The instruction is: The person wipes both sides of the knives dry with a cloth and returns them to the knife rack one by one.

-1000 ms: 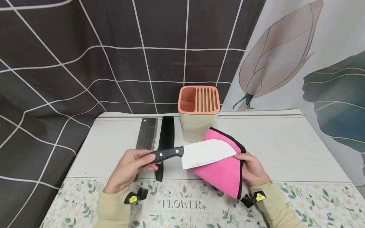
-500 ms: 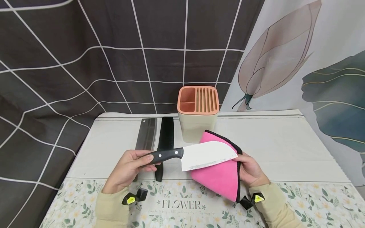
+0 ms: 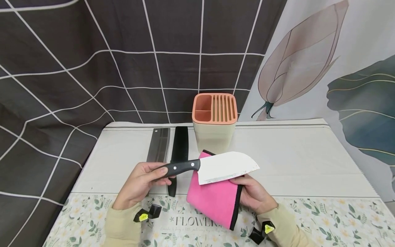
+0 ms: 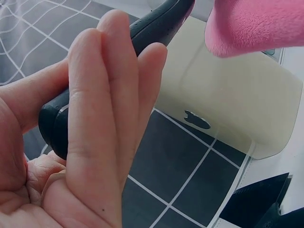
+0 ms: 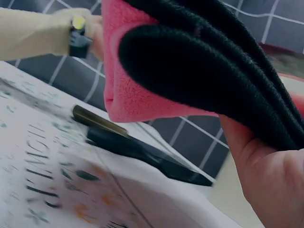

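My left hand grips the black handle of a knife, whose pale broad blade points right, its surface marked along the lower edge. A folded pink cloth with black trim lies against the blade's far side and below it, held by my right hand at its right edge. In the left wrist view the fingers of my left hand are around the handle. The right wrist view shows my right hand pinching the folded cloth.
Behind the blade stands a cream knife block with an orange slotted top. To its left, a metal cleaver and a black knife lie side by side on the tablecloth, partly behind my left hand.
My right hand and the cloth have moved left along the blade, from near its tip toward the handle. My left hand and the knife have hardly moved.
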`<state>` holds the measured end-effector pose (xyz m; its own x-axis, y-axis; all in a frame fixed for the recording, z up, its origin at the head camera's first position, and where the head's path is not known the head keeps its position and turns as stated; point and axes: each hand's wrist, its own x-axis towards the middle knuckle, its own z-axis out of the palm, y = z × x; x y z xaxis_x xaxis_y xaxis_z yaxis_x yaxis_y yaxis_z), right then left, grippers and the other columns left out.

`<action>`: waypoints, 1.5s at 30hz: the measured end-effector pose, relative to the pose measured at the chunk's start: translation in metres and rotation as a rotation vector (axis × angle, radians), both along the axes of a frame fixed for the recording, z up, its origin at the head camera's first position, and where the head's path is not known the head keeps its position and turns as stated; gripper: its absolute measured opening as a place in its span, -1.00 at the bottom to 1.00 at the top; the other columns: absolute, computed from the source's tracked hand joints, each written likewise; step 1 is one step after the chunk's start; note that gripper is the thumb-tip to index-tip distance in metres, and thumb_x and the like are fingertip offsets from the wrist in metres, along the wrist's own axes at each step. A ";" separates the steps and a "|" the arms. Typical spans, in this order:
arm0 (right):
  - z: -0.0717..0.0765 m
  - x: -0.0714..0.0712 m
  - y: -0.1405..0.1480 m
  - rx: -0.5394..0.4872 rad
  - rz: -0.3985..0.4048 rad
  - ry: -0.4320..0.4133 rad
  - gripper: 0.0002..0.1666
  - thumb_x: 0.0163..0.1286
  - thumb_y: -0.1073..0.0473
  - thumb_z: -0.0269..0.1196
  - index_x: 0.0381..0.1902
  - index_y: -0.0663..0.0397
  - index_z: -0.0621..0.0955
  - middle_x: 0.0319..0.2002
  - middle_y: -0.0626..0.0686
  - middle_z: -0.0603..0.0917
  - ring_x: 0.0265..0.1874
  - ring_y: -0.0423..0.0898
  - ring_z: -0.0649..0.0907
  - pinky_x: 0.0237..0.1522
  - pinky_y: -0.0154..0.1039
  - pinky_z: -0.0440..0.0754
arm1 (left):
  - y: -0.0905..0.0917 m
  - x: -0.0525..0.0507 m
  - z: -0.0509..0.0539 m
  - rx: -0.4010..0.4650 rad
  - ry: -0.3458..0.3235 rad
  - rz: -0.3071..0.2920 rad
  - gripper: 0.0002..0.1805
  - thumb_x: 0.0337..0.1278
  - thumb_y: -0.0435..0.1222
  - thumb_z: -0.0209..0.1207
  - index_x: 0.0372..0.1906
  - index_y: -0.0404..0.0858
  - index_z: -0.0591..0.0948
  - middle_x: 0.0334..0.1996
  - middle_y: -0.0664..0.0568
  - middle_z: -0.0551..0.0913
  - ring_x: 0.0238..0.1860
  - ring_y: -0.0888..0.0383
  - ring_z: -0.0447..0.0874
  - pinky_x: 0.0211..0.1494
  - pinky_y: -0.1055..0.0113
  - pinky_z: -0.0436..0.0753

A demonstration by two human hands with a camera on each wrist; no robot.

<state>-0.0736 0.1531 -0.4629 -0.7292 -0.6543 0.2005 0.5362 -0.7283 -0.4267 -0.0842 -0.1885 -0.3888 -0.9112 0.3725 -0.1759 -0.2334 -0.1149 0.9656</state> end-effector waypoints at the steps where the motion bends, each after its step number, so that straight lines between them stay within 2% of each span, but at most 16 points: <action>1: 0.000 0.002 -0.003 0.000 0.007 -0.001 -0.43 0.50 0.58 -0.30 0.32 0.29 0.43 0.33 0.25 0.49 0.38 0.08 0.44 0.46 -0.02 0.28 | 0.000 0.000 0.000 0.001 0.000 -0.001 -0.57 0.37 -0.44 0.17 0.16 -0.72 0.47 -0.25 -0.14 0.78 -0.34 0.07 0.80 -0.07 0.31 0.75; 10: -0.003 0.013 -0.022 0.030 0.009 -0.043 -0.46 0.49 0.58 -0.23 0.29 0.22 0.45 0.29 0.19 0.54 0.34 0.04 0.48 0.43 -0.02 0.34 | 0.003 -0.001 -0.004 0.023 0.014 -0.012 -0.64 0.36 -0.45 0.17 0.12 -0.65 0.55 -0.27 -0.11 0.79 -0.36 0.11 0.80 -0.13 0.36 0.75; 20: 0.000 0.018 -0.027 0.008 0.039 -0.060 -0.48 0.52 0.53 -0.19 0.33 0.22 0.42 0.35 0.17 0.49 0.38 0.02 0.44 0.46 -0.02 0.28 | 0.006 -0.002 -0.007 0.039 0.013 -0.029 -0.67 0.36 -0.44 0.18 0.10 -0.61 0.58 -0.25 -0.15 0.78 -0.34 0.12 0.80 -0.13 0.33 0.75; 35: 0.002 0.014 -0.021 0.011 0.004 -0.015 -0.49 0.49 0.57 -0.20 0.27 0.27 0.45 0.27 0.20 0.56 0.32 0.05 0.51 0.40 -0.03 0.40 | 0.010 -0.003 -0.008 -0.003 0.021 -0.030 -0.59 0.36 -0.43 0.19 0.11 -0.72 0.50 -0.26 -0.15 0.79 -0.34 0.10 0.80 -0.14 0.31 0.76; 42: 0.002 0.011 -0.019 0.010 0.006 -0.004 -0.47 0.50 0.58 -0.26 0.26 0.27 0.46 0.27 0.19 0.56 0.32 0.03 0.51 0.40 -0.05 0.40 | 0.010 -0.003 -0.008 -0.018 0.015 -0.031 -0.56 0.36 -0.42 0.20 0.13 -0.74 0.48 -0.22 -0.33 0.74 -0.34 0.11 0.80 -0.14 0.31 0.76; 45: 0.002 0.009 -0.016 0.009 0.010 0.003 -0.47 0.50 0.57 -0.26 0.27 0.27 0.44 0.29 0.19 0.55 0.33 0.04 0.50 0.40 -0.05 0.38 | 0.009 -0.003 -0.008 -0.027 0.007 -0.022 -0.55 0.36 -0.42 0.20 0.14 -0.74 0.46 -0.23 -0.30 0.75 -0.34 0.11 0.80 -0.13 0.31 0.76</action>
<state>-0.0644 0.1366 -0.4611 -0.7219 -0.6635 0.1967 0.5424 -0.7190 -0.4345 -0.0873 -0.1791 -0.3964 -0.9043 0.3874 -0.1794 -0.2284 -0.0840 0.9699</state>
